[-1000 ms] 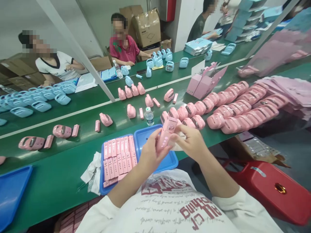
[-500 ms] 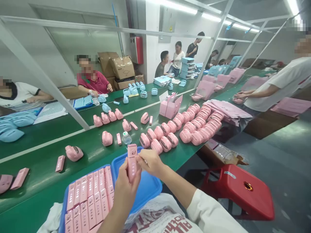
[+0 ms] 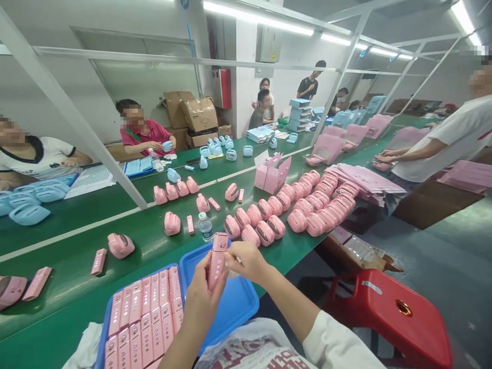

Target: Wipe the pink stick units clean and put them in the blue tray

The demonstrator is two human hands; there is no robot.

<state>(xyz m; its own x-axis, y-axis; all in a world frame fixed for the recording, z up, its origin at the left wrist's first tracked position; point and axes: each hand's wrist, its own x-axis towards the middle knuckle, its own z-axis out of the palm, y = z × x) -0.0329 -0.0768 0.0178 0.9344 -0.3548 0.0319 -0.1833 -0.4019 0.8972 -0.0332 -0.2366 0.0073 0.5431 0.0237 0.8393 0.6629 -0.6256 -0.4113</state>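
My left hand is closed around a slim pink device, held upright over the blue trays. My right hand touches the device's upper right side, fingers pinched on a small thin thing I cannot name. Under my hands lie two blue trays: the left tray holds several pink devices in rows, the right tray shows bare blue.
A green belt table carries several pink cases, a small water bottle, pink boxes and blue cases. A red stool stands at my right. Other people sit and stand along the line.
The view has lifted from the table toward the room. The pink device now stands upright in my left hand, and my right hand has shifted to its upper side.
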